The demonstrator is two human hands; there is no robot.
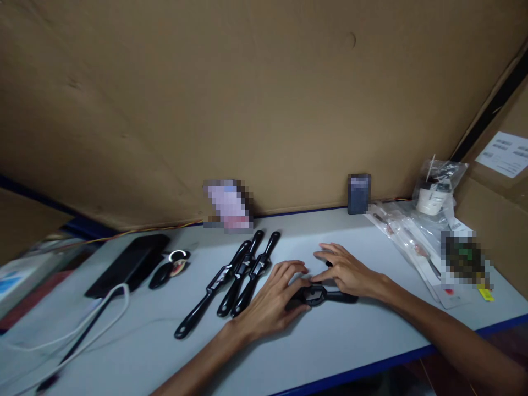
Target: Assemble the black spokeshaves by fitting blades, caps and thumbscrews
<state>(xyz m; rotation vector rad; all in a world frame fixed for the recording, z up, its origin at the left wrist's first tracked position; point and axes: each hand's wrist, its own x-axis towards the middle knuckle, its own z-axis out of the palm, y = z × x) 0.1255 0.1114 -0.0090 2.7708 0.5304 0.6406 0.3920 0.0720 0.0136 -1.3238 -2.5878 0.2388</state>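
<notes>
A black two-handled tool (319,296) lies on the white table (350,341) between my hands. My left hand (270,300) rests on its left end with the fingers curled over it. My right hand (350,272) lies over its right side, thumb and fingers touching the round middle part. Three more black tools of the same kind (235,278) lie side by side just left of my left hand.
A black flat case (130,264) and a small black oval object (167,269) sit at the left, with a white cable (82,324). Clear plastic packets (408,242) and a white jar (431,198) are at the right. Cardboard (247,110) backs the table.
</notes>
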